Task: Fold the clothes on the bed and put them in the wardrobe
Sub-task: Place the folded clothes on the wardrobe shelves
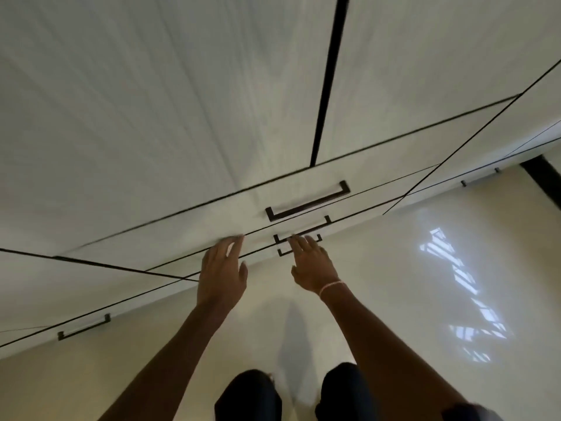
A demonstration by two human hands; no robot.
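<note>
A white wardrobe (182, 117) fills the upper view, its tall doors split by a dark vertical gap. Below the doors run stacked drawers with dark bar handles; the top drawer handle (306, 202) is the largest in view. My left hand (223, 271) is held out with fingers apart, its fingertips at the drawer fronts left of the handles. My right hand (312, 265), with a pale band at the wrist, reaches with spread fingers to the lower small handles (299, 238); its fingertips touch or overlap one. Neither hand holds anything. No clothes or bed are in view.
A pale glossy floor (394, 299) lies below the drawers, with a bright window reflection (464, 296) at the right. My dark-trousered legs (303, 396) stand at the bottom. More drawer handles sit at lower left (83, 326) and far right (479, 177).
</note>
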